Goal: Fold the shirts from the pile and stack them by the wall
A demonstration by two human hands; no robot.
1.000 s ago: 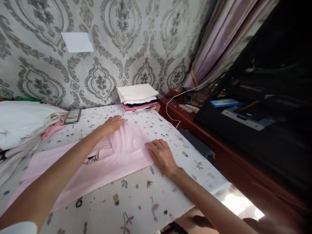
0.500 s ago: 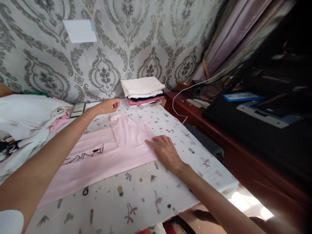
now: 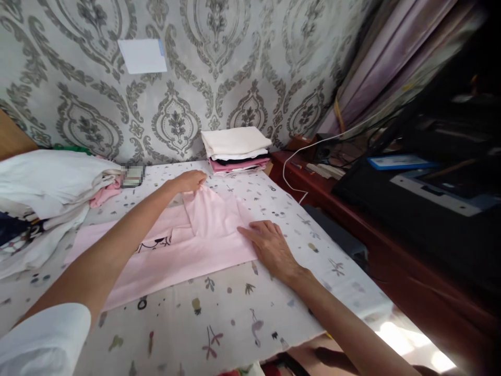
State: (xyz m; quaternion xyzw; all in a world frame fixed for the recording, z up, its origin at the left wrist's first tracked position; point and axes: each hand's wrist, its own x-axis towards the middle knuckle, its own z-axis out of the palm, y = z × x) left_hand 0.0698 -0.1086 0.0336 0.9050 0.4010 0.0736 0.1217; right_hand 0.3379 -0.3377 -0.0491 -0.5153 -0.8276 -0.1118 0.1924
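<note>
1. The patterned sheet (image 3: 242, 324) runs nearest the wearer. It looks soft and loose, so a sideways pull on the cloth above could ruck it up and spoil the flat surface.
2. The pink shirt (image 3: 168, 269) lies lengthwise on that sheet, its left part passing under the left forearm. If the arm dips, it could brush the layers and drag the straight near edge askew.
3. The right hand (image 3: 270, 248) rests on the shirt's right end, thumb and fingers apart, gripping nothing that I can see. With so light a hold, the whole shirt could slide away when the far side is tugged.
4. The left hand (image 3: 191, 181) has its fingertips closed together on the far corner of the shirt's raised flap. Pulling unevenly there could leave creases or a slanted fold; a thin pinch could let the corner slip.
5. The heap of loose clothes (image 3: 50, 180) sits off to the left, near the left arm. A wide elbow swing might knock it.
6. The folded stack (image 3: 237, 143) stands against the wall, just beyond the left hand. Reaching too far could nudge its uneven layers and tip the top ones.
</note>
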